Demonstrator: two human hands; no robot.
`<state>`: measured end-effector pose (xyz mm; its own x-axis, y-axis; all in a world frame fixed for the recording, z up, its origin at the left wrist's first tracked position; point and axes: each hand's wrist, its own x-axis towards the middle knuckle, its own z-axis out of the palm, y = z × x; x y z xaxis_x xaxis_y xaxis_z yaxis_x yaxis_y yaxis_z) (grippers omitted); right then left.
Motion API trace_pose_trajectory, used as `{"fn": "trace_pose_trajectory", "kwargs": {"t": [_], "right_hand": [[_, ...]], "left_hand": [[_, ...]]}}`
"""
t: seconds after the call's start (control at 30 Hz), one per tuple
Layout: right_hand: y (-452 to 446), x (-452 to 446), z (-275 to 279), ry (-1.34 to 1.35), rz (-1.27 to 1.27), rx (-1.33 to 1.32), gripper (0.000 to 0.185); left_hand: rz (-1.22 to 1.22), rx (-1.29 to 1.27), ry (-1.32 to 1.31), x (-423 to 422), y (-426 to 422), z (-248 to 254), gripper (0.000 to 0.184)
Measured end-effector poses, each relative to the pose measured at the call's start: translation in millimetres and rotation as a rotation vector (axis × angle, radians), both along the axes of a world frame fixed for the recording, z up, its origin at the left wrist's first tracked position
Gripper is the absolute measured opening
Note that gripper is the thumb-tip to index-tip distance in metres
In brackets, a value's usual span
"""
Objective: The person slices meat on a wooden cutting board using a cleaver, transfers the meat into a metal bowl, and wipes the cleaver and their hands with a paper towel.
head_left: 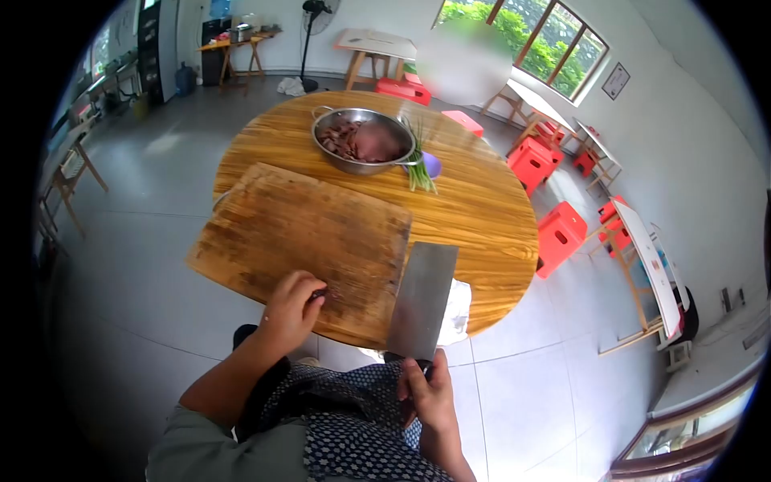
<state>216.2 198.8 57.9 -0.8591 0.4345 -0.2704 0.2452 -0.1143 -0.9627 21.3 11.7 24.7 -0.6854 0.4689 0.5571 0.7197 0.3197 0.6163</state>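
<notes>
My left hand (pixel 291 312) is closed at the near edge of a worn wooden cutting board (pixel 313 225). A small dark-red piece of meat (pixel 318 294) shows at its fingertips, and most of what lies under the fingers is hidden. In my right hand (pixel 428 394) is the handle of a cleaver (pixel 426 297). Its broad grey blade points away from me, just right of the board. Beyond the board, a two-handled metal colander-like bowl (pixel 365 165) holds cut dark-red meat and one larger lump.
All this stands on a round wooden table (pixel 482 217). Green onions (pixel 419 157) and a purple bowl (pixel 433 165) are right of the metal bowl. A white cloth (pixel 458 309) lies by the cleaver. Red stools (pixel 560 237) stand to the right.
</notes>
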Motion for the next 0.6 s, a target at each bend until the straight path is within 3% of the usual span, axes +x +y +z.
{"fn": "trace_pose_trajectory", "kwargs": {"t": [0.17, 0.3, 0.4, 0.47, 0.53, 0.6], "right_hand": [[5.4, -1.3, -20.6, 0.181, -0.052, 0.049, 0.010], [2.9, -3.2, -12.5, 0.197, -0.053, 0.028, 0.022], [10.8, -5.0, -19.0, 0.228, 0.016, 0.277, 0.018], [12.3, -7.7, 0.2, 0.180, 0.034, 0.386, 0.017], [16.3, -12.0, 13.8, 0.135, 0.187, 0.726, 0.016], [22.2, -17.4, 13.7, 0.126, 0.220, 0.805, 0.018]], "left_hand": [[-0.010, 0.004, 0.117, -0.1, -3.8, 0.6, 0.023], [-0.012, -0.057, 0.189, 4.0, 1.3, -5.2, 0.025], [-0.016, 0.067, 0.103, 6.3, -2.2, -3.6, 0.030], [-0.034, 0.058, 0.118, 3.5, -5.9, -5.9, 0.030], [-0.056, 0.054, 0.126, 0.6, -6.5, -8.3, 0.029], [-0.084, 0.039, 0.185, -2.4, -5.7, -7.3, 0.029]]}}
